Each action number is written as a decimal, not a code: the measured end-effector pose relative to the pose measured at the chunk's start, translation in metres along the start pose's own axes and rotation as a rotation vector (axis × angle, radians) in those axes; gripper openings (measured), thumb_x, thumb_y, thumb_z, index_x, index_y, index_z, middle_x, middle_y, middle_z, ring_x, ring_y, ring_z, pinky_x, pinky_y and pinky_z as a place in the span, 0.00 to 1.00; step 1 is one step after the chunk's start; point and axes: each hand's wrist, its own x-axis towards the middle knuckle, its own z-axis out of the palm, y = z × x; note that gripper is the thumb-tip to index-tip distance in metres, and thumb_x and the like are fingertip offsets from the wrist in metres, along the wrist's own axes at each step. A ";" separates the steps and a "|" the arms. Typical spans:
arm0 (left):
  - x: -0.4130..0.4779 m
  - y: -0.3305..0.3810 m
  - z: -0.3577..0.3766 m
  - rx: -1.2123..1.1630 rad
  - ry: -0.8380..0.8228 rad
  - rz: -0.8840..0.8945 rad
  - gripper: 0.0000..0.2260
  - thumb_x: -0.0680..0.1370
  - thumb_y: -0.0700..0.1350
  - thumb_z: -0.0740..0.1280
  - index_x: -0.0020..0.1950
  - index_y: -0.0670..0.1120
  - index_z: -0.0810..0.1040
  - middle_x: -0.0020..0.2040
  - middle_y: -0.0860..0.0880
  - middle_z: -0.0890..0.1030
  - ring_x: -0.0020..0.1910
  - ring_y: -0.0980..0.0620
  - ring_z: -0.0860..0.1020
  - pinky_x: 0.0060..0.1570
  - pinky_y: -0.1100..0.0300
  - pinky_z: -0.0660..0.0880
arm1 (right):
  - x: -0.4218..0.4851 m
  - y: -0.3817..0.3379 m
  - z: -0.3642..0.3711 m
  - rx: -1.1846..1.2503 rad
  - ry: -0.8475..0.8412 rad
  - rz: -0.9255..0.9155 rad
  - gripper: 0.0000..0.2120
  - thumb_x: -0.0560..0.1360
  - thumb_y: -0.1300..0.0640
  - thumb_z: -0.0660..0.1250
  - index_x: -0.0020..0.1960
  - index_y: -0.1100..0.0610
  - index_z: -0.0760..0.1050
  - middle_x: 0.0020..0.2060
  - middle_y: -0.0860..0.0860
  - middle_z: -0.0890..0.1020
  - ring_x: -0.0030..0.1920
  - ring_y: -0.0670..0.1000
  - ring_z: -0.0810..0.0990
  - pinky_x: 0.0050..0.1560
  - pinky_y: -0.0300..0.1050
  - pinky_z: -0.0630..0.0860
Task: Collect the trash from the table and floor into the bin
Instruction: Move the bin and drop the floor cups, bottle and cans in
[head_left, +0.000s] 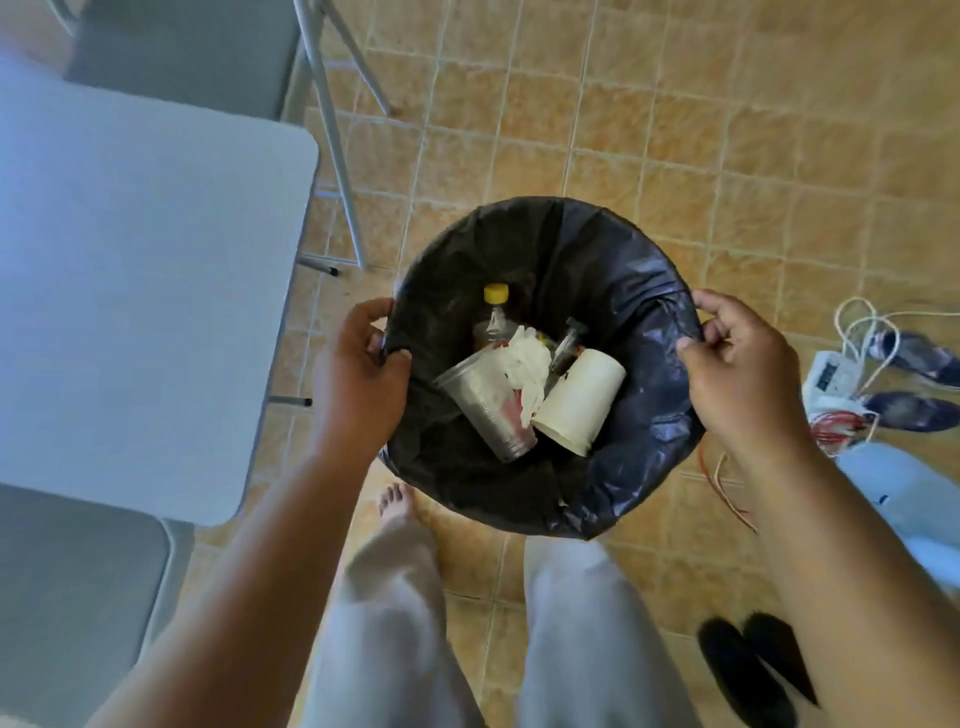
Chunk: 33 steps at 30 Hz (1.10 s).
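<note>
A round bin lined with a black bag (613, 270) stands on the tiled floor in front of me. Inside lie a clear plastic cup (480, 405), a white paper cup (579, 402), a crumpled white tissue (527, 364), a bottle with a yellow cap (496, 312) and a small dark item (569, 340). My left hand (358, 374) grips the bag's rim on the left side. My right hand (743, 374) pinches the rim on the right side.
A white table (140, 291) fills the left, with grey chairs (78, 613) beside it and metal legs (332, 135) behind. A white power strip with cables (836, 374), blue slippers (914, 379) and black slippers (748, 670) lie at right. My bare foot (397, 501) is by the bin.
</note>
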 end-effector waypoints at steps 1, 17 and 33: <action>-0.014 0.018 -0.012 -0.003 -0.007 0.020 0.19 0.76 0.37 0.67 0.62 0.56 0.76 0.36 0.55 0.77 0.40 0.50 0.81 0.39 0.57 0.82 | -0.012 -0.013 -0.021 -0.001 0.009 0.002 0.20 0.77 0.59 0.66 0.68 0.49 0.74 0.36 0.46 0.72 0.34 0.46 0.72 0.38 0.34 0.67; -0.134 0.168 -0.109 -0.011 -0.020 0.181 0.23 0.72 0.36 0.64 0.57 0.62 0.76 0.33 0.63 0.76 0.39 0.54 0.78 0.40 0.54 0.80 | -0.101 -0.097 -0.190 0.052 0.168 -0.139 0.20 0.76 0.62 0.66 0.67 0.51 0.75 0.36 0.48 0.74 0.34 0.38 0.73 0.34 0.25 0.66; -0.134 0.214 -0.095 -0.119 0.130 0.114 0.20 0.76 0.34 0.64 0.62 0.55 0.78 0.45 0.50 0.79 0.48 0.47 0.80 0.48 0.48 0.82 | -0.040 -0.123 -0.232 0.053 0.101 -0.249 0.19 0.77 0.61 0.66 0.67 0.51 0.76 0.35 0.47 0.73 0.33 0.46 0.72 0.36 0.39 0.70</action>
